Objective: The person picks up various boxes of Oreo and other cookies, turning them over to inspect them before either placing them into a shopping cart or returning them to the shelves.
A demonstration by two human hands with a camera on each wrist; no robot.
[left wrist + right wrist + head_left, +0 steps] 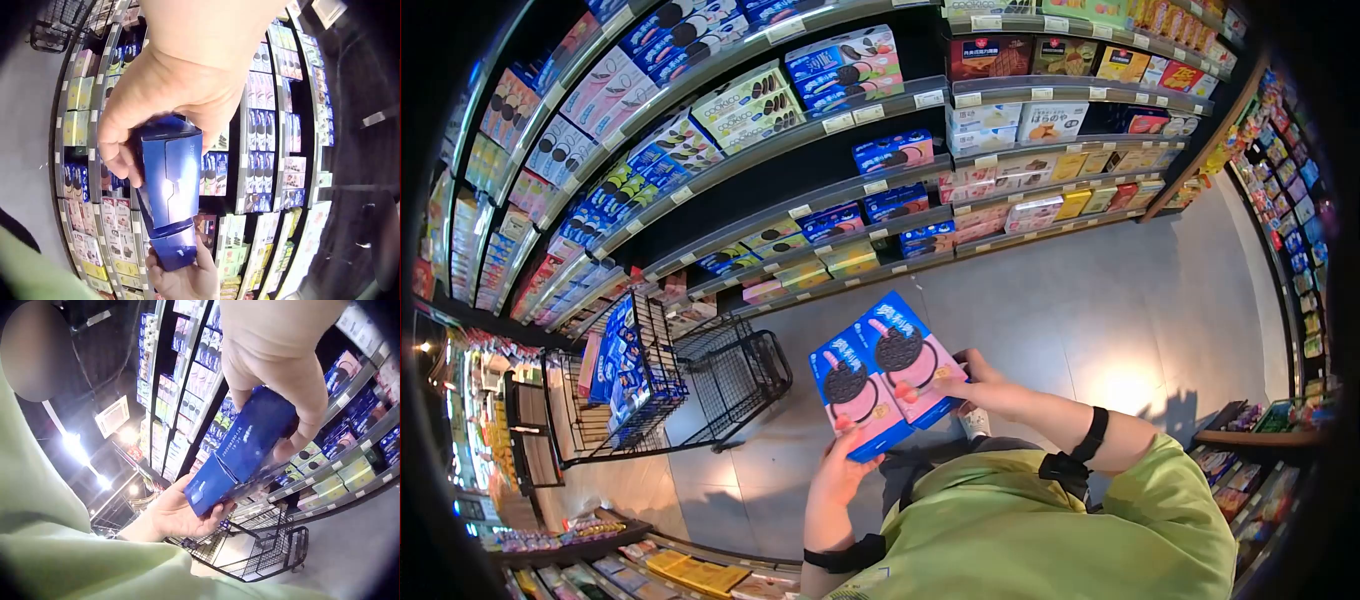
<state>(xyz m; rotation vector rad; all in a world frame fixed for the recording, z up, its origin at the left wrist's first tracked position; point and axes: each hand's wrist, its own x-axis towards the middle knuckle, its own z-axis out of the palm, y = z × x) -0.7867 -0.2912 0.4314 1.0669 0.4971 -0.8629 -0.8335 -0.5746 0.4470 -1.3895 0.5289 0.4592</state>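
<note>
Two blue and pink cookie boxes (862, 385) are held side by side in front of the body, their printed faces toward the head camera. The left hand (838, 472) grips the lower left box near its bottom edge. On the other side, the right hand (982, 385) grips the right box at its edge, thumb on the front. In the left wrist view, the left hand (172, 100) curls round a blue box end (172, 181), and the right hand (187, 281) holds the far box. The right wrist view has the right hand (281, 381) round a blue box (256, 434).
A black wire cart (730, 385) stands at the left with blue packages (625, 370) in it. Shelves (800, 212) of boxed snacks run across the front, with gaps between some boxes. More shelving lines the right side and the lower corners. Grey tiled floor (1040, 300) lies between.
</note>
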